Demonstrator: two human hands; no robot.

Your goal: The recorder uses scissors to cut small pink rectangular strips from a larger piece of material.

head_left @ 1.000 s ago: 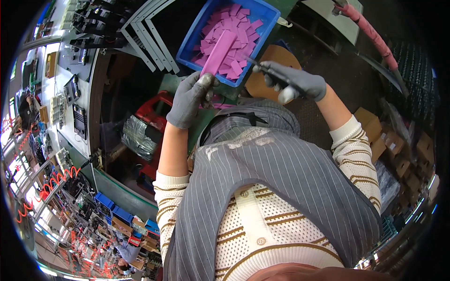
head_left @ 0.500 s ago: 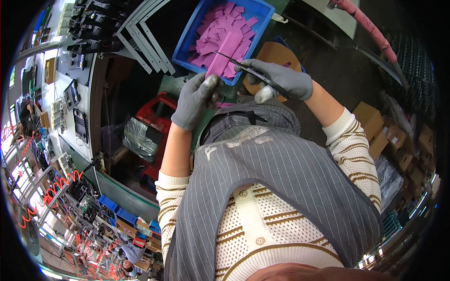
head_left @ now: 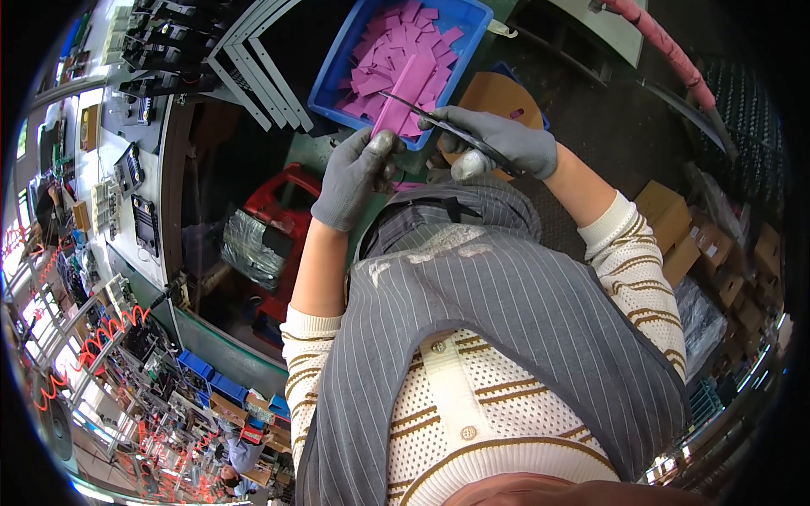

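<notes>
Some printing on a cardboard box [head_left: 707, 251] at the right side is too small to be read. Compared with one second ago, the black scissors [head_left: 462, 135], gripped in the gloved right hand [head_left: 508, 145], are no longer beside the pink strip [head_left: 412, 82] but now cross it in the view, though I cannot tell if the blades touch it. This strip is long, flat and narrow, and the gloved left hand [head_left: 348, 179] pinches its lower end, so it stands slanted over the blue bin [head_left: 342, 59] of short pink pieces [head_left: 396, 51].
</notes>
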